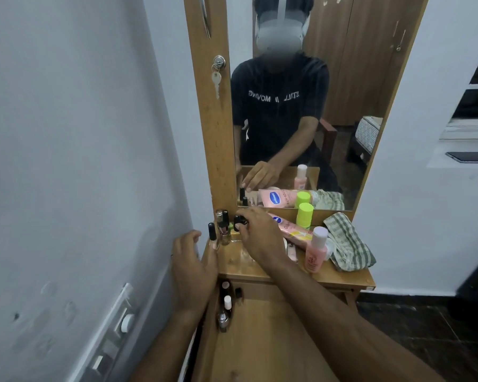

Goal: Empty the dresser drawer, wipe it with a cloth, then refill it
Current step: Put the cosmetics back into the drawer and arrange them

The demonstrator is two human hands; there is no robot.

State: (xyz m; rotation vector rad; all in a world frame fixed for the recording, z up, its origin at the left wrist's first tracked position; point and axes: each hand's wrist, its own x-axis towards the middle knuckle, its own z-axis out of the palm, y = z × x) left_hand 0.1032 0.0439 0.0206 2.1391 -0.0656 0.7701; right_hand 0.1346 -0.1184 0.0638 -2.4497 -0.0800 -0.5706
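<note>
The wooden drawer (pixel 273 340) is pulled out below the dresser top (pixel 342 277); three small nail polish bottles (pixel 226 301) stand in its far left corner. My right hand (pixel 260 235) is on the dresser top, fingers closed around a black-capped nail polish bottle (pixel 237 220) beside a cluster of other small bottles (pixel 222 227). My left hand (pixel 193 266) rests with fingers spread at the dresser's left edge, holding nothing. A green-checked cloth (pixel 348 249) lies crumpled at the right of the top.
On the top also lie a pink lotion tube (pixel 290 230), a pink bottle (pixel 316 252) and a green-capped bottle (pixel 304 215). A mirror (pixel 301 106) rises behind. A wall (pixel 66 161) with a switch panel (pixel 122 318) is close on the left.
</note>
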